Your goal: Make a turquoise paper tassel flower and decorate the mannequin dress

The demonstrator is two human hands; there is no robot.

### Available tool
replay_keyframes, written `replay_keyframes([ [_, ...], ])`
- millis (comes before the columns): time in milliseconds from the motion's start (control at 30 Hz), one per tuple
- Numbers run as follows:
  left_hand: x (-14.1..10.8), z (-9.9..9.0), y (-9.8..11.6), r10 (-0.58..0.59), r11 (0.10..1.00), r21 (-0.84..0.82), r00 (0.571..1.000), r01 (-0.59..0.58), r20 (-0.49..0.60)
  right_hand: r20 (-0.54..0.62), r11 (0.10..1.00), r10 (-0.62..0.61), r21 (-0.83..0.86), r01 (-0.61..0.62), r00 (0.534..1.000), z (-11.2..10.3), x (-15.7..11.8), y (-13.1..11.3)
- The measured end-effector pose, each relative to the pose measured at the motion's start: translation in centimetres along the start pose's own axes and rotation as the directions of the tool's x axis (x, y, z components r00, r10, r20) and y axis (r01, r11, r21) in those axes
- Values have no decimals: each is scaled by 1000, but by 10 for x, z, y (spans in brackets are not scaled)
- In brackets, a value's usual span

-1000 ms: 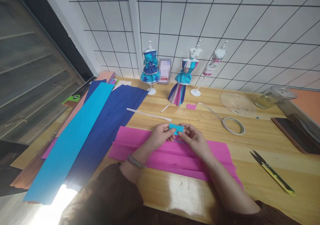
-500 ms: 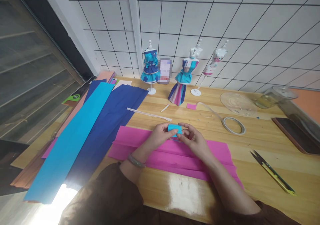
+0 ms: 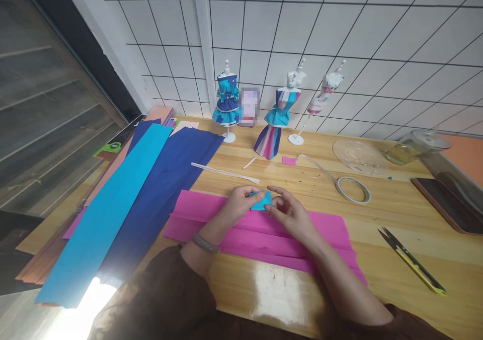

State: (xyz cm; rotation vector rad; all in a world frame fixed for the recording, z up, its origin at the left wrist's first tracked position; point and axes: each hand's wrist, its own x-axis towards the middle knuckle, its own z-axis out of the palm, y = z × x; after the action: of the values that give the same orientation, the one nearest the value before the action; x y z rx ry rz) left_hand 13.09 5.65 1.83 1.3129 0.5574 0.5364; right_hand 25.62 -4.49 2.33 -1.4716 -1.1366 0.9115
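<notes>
Pinched the small blue piece (image 3: 260, 205) in the left hand (image 3: 243, 199), with the thumb on top and the fingers bent behind. Met its right side with the thumb of the right hand (image 3: 287, 206), with the forefinger stretched out above; could not tell whether gripped there or only touched. Held the piece over the far edge of the pink sheet (image 3: 260, 239), perhaps two-handed to steady something so small. Spread the sheet crosswise under both wrists, likely for easy reach.

Placed the scissors (image 3: 413, 262) to the right, apart from the sheet, and the tape roll (image 3: 353, 200) beyond the right hand, presumably handy. Laid the blue strip (image 3: 109, 199) and navy sheet (image 3: 169, 171) leftward, probably to leave the middle for working.

Left wood showing between the pink sheet and the near edge of the table (image 3: 236, 289), also towards the scissors. Had less sideways room at the left, beside the navy sheet, and a limit ahead at the dressed dummies (image 3: 279, 113) and tiled wall (image 3: 339, 28).
</notes>
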Motion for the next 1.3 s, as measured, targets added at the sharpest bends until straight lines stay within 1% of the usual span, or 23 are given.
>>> replay_keyframes([
  [133,0,0,0,5,1000,14,1000,-5,-8,3,1000,8,29,-8,1000,1,0,-1],
  [300,0,0,-1,-2,1000,24,1000,2,-4,-30,999,3,44,-2,1000,3,0,-4],
  [567,0,0,-1,-51,999,-17,999,51,-5,1,1000,4,12,-4,1000,4,-1,-7],
  [733,0,0,1,-40,999,-37,999,39,-36,36,999,11,48,-13,999,6,-2,-5],
  [900,2,0,-1,-20,999,-40,997,17,-77,19,999,-4,35,3,1000,8,-2,-4],
  [1167,2,-1,1,30,999,-13,997,-31,-74,64,995,13,101,-19,998,4,-2,-8],
  [1300,1,1,0,77,995,66,996,-73,-55,37,982,50,183,-56,998,5,-1,-10],
])
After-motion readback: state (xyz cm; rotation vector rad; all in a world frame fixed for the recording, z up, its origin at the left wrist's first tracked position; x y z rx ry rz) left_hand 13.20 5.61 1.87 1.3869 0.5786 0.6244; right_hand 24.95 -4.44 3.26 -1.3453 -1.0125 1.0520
